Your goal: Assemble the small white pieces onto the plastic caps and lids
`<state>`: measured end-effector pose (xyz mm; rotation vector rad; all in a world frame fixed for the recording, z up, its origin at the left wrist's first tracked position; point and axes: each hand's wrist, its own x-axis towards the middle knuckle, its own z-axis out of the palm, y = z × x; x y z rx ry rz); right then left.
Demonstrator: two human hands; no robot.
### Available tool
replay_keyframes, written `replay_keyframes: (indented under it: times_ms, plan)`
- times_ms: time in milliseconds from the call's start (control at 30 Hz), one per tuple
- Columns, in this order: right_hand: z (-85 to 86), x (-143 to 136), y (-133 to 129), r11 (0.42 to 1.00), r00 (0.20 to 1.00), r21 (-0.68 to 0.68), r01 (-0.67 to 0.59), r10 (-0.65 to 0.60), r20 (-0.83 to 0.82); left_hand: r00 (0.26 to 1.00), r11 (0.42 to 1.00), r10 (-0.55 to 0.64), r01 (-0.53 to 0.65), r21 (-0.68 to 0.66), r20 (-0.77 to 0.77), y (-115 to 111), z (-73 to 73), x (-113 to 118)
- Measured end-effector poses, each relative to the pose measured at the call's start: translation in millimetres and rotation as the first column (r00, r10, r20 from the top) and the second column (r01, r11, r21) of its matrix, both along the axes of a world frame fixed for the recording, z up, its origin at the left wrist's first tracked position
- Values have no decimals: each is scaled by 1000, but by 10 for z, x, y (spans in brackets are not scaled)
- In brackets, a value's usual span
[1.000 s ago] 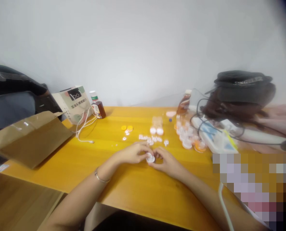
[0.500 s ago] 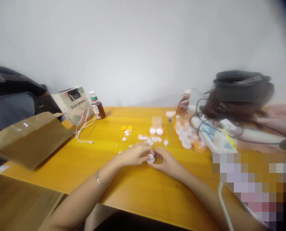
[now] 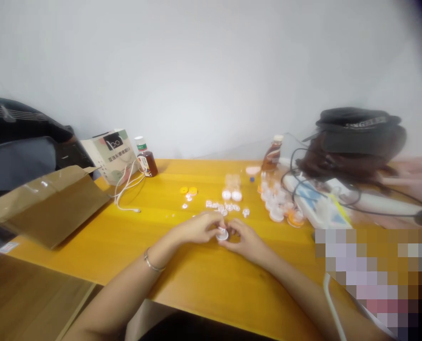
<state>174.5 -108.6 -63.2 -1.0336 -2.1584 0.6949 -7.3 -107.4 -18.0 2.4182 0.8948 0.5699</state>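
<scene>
Between my two hands, low over the yellow wooden table [image 3: 197, 270], is a small round white piece [image 3: 223, 235] that looks like a cap. My left hand [image 3: 204, 228], with a bracelet on its wrist, pinches at it from the left. The fingers of my right hand [image 3: 244, 239] are curled round its right side. Just beyond my hands lie several small white plastic parts [image 3: 228, 207]. Two clear cylinders with white ends [image 3: 231, 194] lie behind those. To the left are two yellow discs [image 3: 188, 190] with little white pieces [image 3: 185, 206] near them.
Several clear containers [image 3: 275, 210] with white and orange lids stand at the right, before a brown drink bottle [image 3: 272, 154]. A power strip with cables [image 3: 317, 203] and a black bag [image 3: 355, 137] lie farther right. At left are a cardboard box [image 3: 50, 203], a paper bag [image 3: 114, 154], another bottle [image 3: 147, 161] and a white cable [image 3: 125, 208].
The view has shifted slightly, so the table things appear a little lower and to the right. Both hands stay at the round white piece, with hardly any movement.
</scene>
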Motion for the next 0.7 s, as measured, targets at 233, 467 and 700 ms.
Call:
replay_keyframes:
  times_ms: [233, 467, 700]
  plan:
    - [64, -7, 8, 934, 959, -345, -90, -12, -283, 974, 996, 44, -25, -88, 222, 51, 14, -10]
    - [58, -30, 31, 828, 828, -515, -221, -120, -548, 918, 976, 152, -81, -202, 367, 133, -26, -17]
    - [77, -39, 24, 823, 833, -549, -148, -195, -517, 838, 868, 489, -493, -48, 242, 799, -96, 123]
